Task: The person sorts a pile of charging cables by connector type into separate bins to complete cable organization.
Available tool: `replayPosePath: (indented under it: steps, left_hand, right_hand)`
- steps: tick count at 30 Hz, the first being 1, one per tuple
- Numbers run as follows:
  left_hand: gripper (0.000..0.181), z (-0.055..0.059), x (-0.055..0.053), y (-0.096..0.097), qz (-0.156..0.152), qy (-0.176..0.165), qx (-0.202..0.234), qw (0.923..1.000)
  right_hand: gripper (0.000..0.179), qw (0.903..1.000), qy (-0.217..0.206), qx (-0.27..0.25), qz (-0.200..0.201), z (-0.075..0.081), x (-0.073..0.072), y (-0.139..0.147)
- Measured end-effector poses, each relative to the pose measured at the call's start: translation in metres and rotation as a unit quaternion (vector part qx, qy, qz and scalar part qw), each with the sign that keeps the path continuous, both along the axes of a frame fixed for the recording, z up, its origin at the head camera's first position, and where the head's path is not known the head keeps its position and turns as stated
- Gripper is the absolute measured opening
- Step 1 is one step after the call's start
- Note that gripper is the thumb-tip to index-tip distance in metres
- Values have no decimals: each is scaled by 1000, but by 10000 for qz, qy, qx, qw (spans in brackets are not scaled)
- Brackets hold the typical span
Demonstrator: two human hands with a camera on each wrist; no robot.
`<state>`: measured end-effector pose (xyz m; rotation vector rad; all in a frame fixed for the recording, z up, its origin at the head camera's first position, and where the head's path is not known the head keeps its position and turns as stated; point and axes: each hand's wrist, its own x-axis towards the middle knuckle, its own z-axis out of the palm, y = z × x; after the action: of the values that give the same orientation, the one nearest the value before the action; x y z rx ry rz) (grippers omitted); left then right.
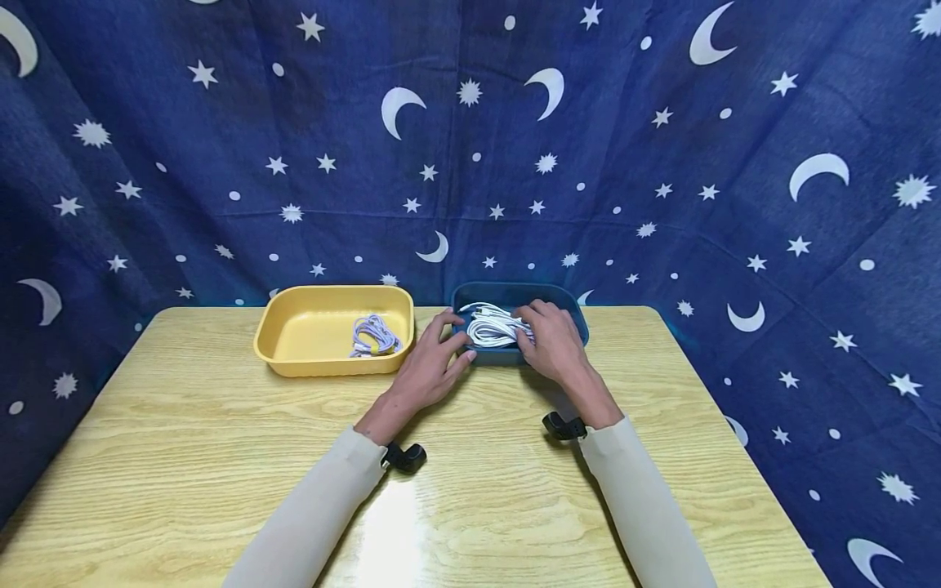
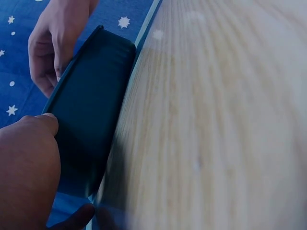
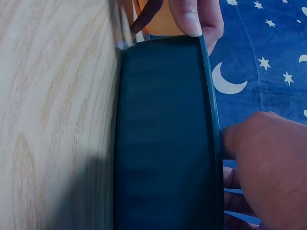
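Observation:
A dark blue bin point(image 1: 529, 357) stands at the back of the table, holding a coiled white cable point(image 1: 491, 328). My left hand point(image 1: 434, 363) grips the bin's left front corner; its thumb point(image 3: 191, 21) lies on the rim in the right wrist view. Reaching in from the right, my right hand point(image 1: 553, 341) has its fingers curled at the right end of the white cable. The bin wall hides those fingertips in both wrist views. To the left, a yellow bin point(image 1: 309, 367) holds a bundled lilac cable point(image 1: 375, 335) near its right end.
Both bins stand on a wooden table point(image 1: 220, 457) close to its back edge, with a narrow gap between them. A dark blue curtain point(image 1: 353, 229) with moons and stars hangs directly behind and along the sides.

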<state>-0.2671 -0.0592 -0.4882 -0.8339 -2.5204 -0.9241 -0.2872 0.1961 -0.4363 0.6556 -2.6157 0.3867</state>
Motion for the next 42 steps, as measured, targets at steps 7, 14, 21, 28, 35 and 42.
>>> replayPosePath:
  steps: [7, 14, 21, 28, 35, 42]
  left_hand:
    - [18, 1, 1, 0, -49, 64, 36, 10000]
    - [20, 1, 0, -1, -47, 15, 79, 10000]
    - [16, 0, 1, -1, -82, 134, 98, 9998]
    - [15, 0, 1, -1, -163, 158, 157, 9996]
    - [16, 1, 1, -2, -145, 140, 111, 9997]
    - [16, 1, 2, -2, -179, 197, 111, 9996]
  right_hand:
    - [22, 9998, 23, -170, 46, 1, 7, 4]
    - [22, 9994, 122, -284, 146, 4, 12, 4]
    - [16, 9977, 348, -570, 85, 4, 19, 12]
    - [17, 9977, 360, -560, 140, 0, 28, 22]
    - [15, 9975, 328, -594, 174, -1, 39, 28]
    - [16, 9958, 278, -845, 235, -1, 53, 36]
